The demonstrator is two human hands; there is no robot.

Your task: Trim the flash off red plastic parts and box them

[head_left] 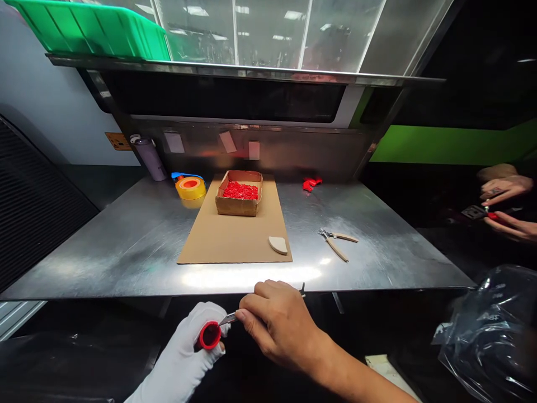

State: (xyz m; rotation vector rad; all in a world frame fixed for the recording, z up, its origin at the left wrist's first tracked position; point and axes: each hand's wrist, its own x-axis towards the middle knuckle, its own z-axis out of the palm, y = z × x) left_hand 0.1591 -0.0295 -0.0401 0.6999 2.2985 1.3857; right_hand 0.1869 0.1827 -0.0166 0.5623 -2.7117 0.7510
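Observation:
My left hand (188,352), in a white glove, is closed around a hollow red plastic cylinder (209,336). Its round open end faces up toward me, dark inside. Bare, my right hand (274,322) grips a knife (229,318) whose thin metal blade points left. The blade's tip meets the cylinder's upper right rim. Most of the knife's handle is hidden in my fist. Both hands are in front of the table's near edge.
On the steel table (138,246), a cardboard sheet (226,240) bears a box (237,208) of red scraps and a whitish wedge-shaped piece (278,244). Nearby are cutting pliers (335,240), yellow tape (191,188), red pieces (311,184) and a bottle (150,158). Another person's hands (509,196) work at right.

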